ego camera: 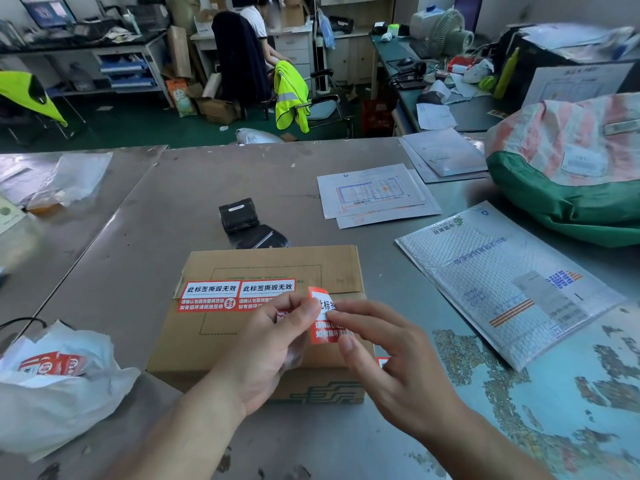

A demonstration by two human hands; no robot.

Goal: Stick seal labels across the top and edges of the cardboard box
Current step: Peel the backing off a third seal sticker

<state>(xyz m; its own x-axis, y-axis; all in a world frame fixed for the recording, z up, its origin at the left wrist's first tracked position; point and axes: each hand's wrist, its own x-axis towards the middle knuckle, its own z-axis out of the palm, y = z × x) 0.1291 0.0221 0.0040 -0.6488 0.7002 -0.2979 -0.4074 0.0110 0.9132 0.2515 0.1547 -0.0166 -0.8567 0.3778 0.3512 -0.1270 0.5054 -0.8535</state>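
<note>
A brown cardboard box [270, 265] lies flat on the grey table in front of me. Two red-and-white seal labels [239, 294] are stuck side by side across its top seam, the left one folding over the left edge. Just above the box's near half, both hands hold a third seal label [323, 318]. My left hand [273, 341] pinches its left side together with a strip of clear backing. My right hand [377, 348] pinches its right side between thumb and forefinger. A small red label corner [382, 362] shows under my right hand.
A white plastic bag [59, 386] holding more red labels lies at the near left. Two black devices [242, 220] sit behind the box. A bubble mailer [502, 282] and papers [374, 195] lie to the right, with a large green sack [571, 188] behind. A person sits far behind.
</note>
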